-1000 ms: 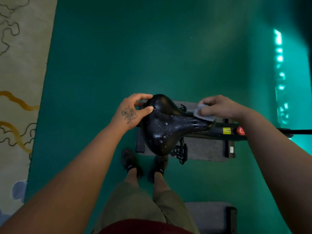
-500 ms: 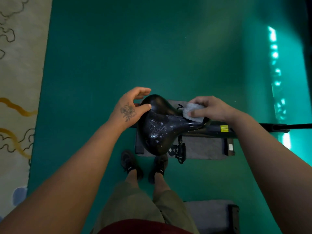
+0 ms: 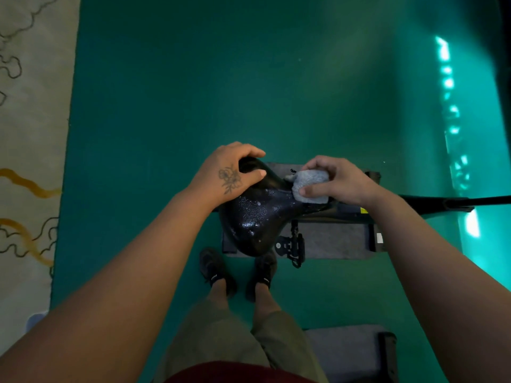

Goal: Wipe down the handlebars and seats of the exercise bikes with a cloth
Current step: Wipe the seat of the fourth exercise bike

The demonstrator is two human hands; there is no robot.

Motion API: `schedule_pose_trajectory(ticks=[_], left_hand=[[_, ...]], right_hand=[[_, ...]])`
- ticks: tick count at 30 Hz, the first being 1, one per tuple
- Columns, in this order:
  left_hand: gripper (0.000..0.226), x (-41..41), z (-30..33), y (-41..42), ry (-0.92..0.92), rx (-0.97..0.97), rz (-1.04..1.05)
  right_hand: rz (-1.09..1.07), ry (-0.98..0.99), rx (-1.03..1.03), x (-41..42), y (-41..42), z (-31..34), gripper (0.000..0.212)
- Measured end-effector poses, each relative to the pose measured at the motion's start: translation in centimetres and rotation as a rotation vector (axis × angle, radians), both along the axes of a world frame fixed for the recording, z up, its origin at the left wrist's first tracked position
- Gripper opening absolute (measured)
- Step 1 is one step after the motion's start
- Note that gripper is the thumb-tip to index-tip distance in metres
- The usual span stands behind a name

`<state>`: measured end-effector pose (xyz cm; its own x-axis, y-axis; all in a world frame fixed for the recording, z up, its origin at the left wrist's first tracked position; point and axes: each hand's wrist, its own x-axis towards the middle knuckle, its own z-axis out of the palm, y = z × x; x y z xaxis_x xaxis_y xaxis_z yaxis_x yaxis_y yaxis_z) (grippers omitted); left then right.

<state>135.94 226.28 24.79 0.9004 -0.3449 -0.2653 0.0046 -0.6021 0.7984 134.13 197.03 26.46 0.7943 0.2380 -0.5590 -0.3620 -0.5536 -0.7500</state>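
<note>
Left of frame centre, the left hand curls its fingers and thumb over the broad rear of the black seat, steadying it. The seat sits at frame centre, its long axis running left to right, wide end left and nose right, with droplets glistening on its lower middle. Right of centre, the right hand clutches the grey cloth against the nose, so the unwiped wet area likely lies leftward and down from those fingers
</note>
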Motion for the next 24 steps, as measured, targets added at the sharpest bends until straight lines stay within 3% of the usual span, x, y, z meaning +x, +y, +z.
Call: schedule_pose_trajectory(ticks=[13, 19, 24], left_hand=[[0.033, 0.6, -0.3, -1.2, -0.019, 0.066, -0.075], [0.025, 0.3, -1.2, -1.5, -0.058, 0.056, -0.046], [0.022, 0.8, -1.4, -1.1, -0.008, 0.038, -0.015]], right_hand=[[-0.127, 0.014, 0.097, -1.7, -4.6, 1.0, 0.048], [-0.083, -0.032, 0.07, -1.0, -1.3, 0.2, 0.028], [-0.072, -0.029, 0.065, -1.2, -2.6, 0.6, 0.029]])
